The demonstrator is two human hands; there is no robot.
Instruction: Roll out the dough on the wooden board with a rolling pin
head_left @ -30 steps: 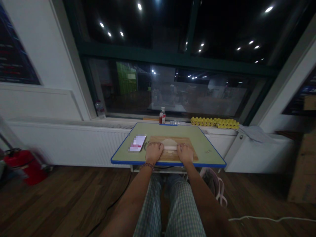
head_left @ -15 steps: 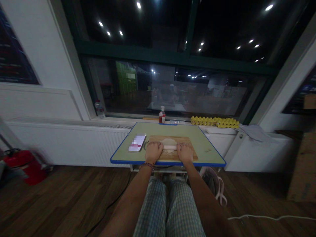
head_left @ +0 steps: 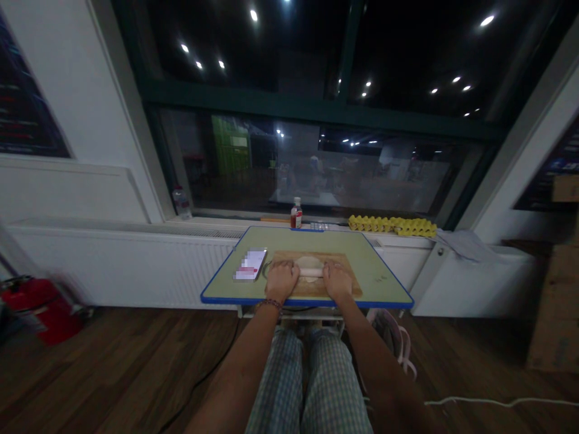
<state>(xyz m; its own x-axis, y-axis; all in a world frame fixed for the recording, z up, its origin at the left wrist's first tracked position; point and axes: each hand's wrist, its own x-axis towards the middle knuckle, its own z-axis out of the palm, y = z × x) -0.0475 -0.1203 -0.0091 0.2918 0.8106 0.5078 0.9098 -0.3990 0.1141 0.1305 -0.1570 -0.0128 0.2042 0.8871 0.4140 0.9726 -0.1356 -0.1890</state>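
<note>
A pale rolling pin [head_left: 311,273] lies crosswise over a flat, round sheet of dough [head_left: 309,261]. My left hand [head_left: 283,280] is closed over the pin's left end, and my right hand [head_left: 337,280] over its right end. Beneath the dough is a wooden board [head_left: 350,274], set near the front edge of a small table [head_left: 384,283] with a green top and blue rim. Both palms hide the ends of the pin. Dough shows on the far side of the pin and a little on the near side.
Left of the board lies a phone [head_left: 251,264]. At the table's far edge stands a small bottle [head_left: 296,213] with a red label. A yellow bumpy strip [head_left: 392,226] and a clear bottle [head_left: 181,202] are on the sill. A fire extinguisher [head_left: 43,308] stands at the left.
The view has tilted up slightly, so the table sits a little lower. Both hands stay on the rolling pin, with hardly any shift of the pin over the dough.
</note>
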